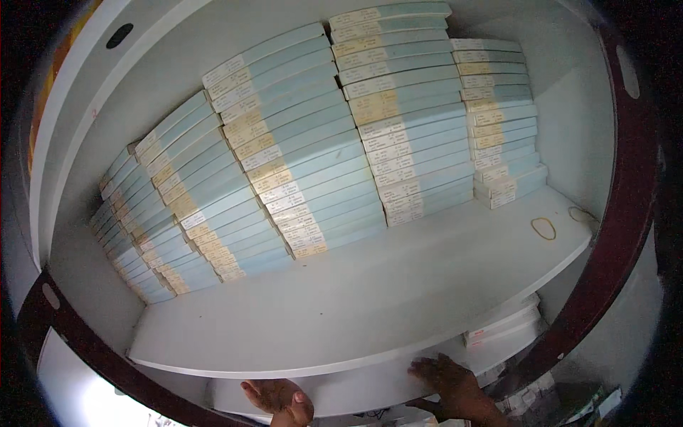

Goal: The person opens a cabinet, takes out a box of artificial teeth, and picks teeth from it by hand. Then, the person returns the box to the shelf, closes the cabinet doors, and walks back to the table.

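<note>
My left hand point(281, 400) is low in the view, just below the front edge of the upper shelf point(313, 313). Its palm is turned up, the fingers are apart, and I see nothing in it. To its right, my right hand point(449, 383) reaches over the lower shelf point(370, 377) with its fingers stretched out, and it too appears to hold nothing. White packs point(504, 324) lie stacked on that lower shelf, beyond and to the right of my right hand.
Several tall stacks of flat light-blue boxes point(306, 171) with white and yellowish labels line the upper shelf's back. A yellow rubber band point(543, 228) and a darker band point(582, 214) lie at its right end. A dark red frame point(629, 142) borders the cabinet.
</note>
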Demonstrator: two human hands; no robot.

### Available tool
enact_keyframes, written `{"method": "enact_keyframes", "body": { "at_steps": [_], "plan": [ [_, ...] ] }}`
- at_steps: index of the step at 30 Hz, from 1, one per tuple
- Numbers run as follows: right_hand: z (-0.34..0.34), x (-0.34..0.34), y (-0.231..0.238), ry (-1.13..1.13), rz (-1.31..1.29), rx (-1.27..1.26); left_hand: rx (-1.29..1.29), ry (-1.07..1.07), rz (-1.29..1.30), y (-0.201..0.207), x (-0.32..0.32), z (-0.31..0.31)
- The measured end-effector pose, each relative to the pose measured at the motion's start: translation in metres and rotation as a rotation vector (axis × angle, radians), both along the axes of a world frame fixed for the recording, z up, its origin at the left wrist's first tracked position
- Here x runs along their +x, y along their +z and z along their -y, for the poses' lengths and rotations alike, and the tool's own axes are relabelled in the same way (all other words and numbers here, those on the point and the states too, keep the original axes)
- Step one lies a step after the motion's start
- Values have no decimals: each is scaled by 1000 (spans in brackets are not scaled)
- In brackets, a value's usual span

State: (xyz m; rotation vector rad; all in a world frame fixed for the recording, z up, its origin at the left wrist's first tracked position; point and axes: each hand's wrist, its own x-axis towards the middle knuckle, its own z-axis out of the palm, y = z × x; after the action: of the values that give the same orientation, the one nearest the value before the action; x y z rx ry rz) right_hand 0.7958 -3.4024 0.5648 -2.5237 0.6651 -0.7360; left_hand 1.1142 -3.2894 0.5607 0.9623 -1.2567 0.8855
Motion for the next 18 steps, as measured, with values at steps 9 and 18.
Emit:
{"method": "enact_keyframes", "body": {
  "at_steps": [9, 18],
  "plan": [
    [-1, -1, 3, -2, 82, -34, 92, 21, 5, 30, -20, 6],
    [-2, 0, 0, 29, 113, -115, 126, -26, -26, 8, -1, 3]
  ]
}}
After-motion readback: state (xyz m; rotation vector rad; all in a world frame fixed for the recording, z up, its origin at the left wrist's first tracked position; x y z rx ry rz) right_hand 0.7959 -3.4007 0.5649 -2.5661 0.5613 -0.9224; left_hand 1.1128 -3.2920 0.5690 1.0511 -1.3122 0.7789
